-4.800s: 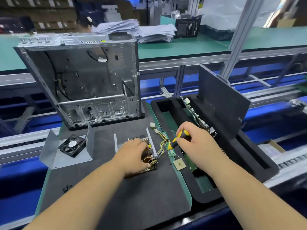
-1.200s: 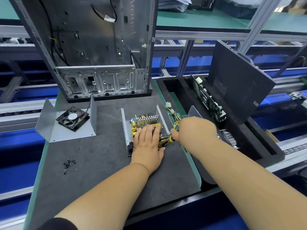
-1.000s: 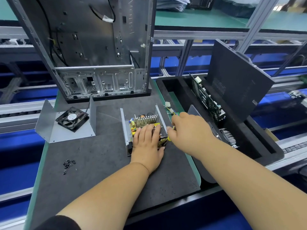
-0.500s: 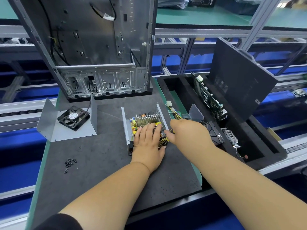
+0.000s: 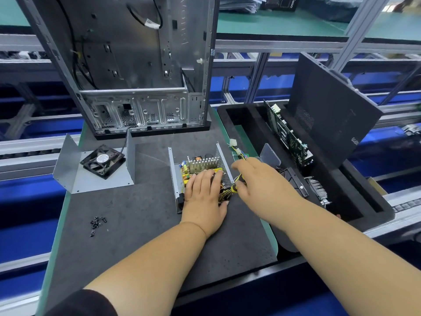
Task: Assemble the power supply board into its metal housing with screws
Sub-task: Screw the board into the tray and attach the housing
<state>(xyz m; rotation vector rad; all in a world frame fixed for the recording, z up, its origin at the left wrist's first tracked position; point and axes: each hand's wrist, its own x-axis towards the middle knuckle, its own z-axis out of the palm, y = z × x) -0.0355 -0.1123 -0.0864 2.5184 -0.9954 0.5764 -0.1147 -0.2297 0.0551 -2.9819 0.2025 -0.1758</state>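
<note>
Dark matting covered the tabletop, where the power supply board sat in its metal housing. Left hand pressed flat on it; right hand gripped a screwdriver, apparently mid-fastening. Next likely needed a screw.

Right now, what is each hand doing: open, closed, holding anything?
Left hand: open, fingers flat, pressing on the power supply board.
Right hand: closed around the yellow-and-black screwdriver.
</note>
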